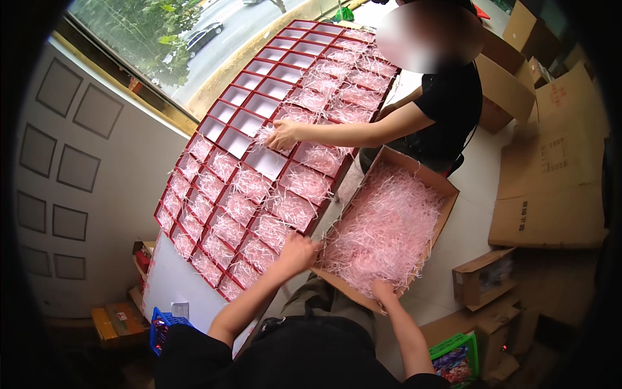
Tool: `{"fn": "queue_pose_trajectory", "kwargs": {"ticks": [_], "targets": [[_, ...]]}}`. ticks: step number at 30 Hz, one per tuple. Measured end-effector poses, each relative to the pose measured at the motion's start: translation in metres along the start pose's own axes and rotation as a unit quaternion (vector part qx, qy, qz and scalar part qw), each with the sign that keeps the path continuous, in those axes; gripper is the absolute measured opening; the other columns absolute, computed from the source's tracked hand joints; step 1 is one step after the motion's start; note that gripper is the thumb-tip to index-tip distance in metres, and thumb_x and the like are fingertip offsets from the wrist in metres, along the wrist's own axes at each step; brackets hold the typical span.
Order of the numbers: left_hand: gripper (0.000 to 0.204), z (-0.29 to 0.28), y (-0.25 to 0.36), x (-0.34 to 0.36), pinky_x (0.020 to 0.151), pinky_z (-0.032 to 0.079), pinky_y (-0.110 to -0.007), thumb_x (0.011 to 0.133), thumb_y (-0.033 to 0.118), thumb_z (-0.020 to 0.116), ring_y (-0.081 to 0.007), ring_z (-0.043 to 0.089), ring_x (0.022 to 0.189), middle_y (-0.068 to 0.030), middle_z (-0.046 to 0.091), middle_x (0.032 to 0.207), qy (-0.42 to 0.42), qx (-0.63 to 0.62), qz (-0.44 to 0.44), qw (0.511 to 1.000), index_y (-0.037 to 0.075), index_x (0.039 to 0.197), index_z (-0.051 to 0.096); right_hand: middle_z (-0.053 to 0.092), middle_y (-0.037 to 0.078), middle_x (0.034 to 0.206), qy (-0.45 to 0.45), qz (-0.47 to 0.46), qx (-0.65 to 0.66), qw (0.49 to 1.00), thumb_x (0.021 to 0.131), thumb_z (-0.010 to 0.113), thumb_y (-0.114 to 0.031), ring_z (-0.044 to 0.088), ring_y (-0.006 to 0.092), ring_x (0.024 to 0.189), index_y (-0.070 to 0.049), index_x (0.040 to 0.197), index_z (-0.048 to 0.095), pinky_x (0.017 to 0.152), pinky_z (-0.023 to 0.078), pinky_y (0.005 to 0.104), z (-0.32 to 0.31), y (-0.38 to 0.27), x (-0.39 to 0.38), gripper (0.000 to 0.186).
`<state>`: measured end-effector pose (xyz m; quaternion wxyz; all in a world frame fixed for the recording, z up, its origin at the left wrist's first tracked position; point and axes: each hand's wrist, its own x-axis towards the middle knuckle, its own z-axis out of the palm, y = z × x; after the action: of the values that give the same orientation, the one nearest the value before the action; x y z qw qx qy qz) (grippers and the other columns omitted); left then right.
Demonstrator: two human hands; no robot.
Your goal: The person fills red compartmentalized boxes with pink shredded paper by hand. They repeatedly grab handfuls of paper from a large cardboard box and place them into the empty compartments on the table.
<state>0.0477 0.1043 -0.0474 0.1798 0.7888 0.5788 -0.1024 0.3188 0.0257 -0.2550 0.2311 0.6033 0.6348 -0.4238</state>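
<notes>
A cardboard box (pixel 347 286) full of pink shredded paper (pixel 385 223) sits in front of me, at the right of the table. My right hand (pixel 383 289) reaches into the near end of the shredded paper, its fingers buried. My left hand (pixel 299 251) is at the cardboard box's left edge, fingers curled; what they close on, if anything, I cannot make out. Beyond it, red open boxes (pixel 248 123) with white insides stand in tight rows. Many hold pink shredded paper; several toward the back left show bare white bottoms.
Across the table's right side a co-worker's hand (pixel 282 135) puts shredded paper into a red box. Cardboard cartons (pixel 551 181) stand at right. A green basket (pixel 457 360) is at lower right, a blue basket (pixel 162 327) at lower left. A window (pixel 139 61) borders the back left.
</notes>
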Motion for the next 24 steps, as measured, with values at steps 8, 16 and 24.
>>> {"fn": "queue_pose_trajectory", "kwargs": {"ticks": [8,16,24], "targets": [[0.028,-0.014,0.038,-0.031,0.084,0.029,-0.041,0.071,0.017,0.052,-0.0204,0.049,0.082,-0.0061,0.053,0.082,0.202,-0.085,0.044,0.975,0.011,0.098,0.051,0.053,0.013,0.076,0.345,-0.246,0.163,0.891,0.065,0.049,-0.008,0.05,0.0301,0.075,-0.004,0.078,0.057,0.07,0.036,0.0393,-0.129,-0.083,-0.106,0.015],[0.034,-0.044,0.033,-0.045,0.087,0.028,-0.041,0.071,0.018,0.053,-0.0206,0.046,0.091,-0.0066,0.051,0.091,0.203,-0.108,0.094,0.969,0.01,0.104,0.047,0.055,0.007,0.071,0.406,-0.185,-0.065,0.893,0.063,0.05,-0.004,0.049,0.0228,0.076,-0.008,0.074,0.061,0.079,0.029,0.0392,-0.145,-0.083,-0.127,0.016],[0.066,-0.044,0.065,-0.036,0.084,0.033,-0.038,0.064,0.02,0.063,-0.03,0.042,0.1,-0.0156,0.042,0.112,0.284,-0.35,0.221,0.865,0.002,0.119,0.03,0.053,0.008,0.069,0.397,-0.37,0.143,0.828,0.056,0.05,0.004,0.047,0.0228,0.075,-0.003,0.071,0.057,0.077,0.034,0.0335,-0.2,-0.146,-0.206,0.018]]}}
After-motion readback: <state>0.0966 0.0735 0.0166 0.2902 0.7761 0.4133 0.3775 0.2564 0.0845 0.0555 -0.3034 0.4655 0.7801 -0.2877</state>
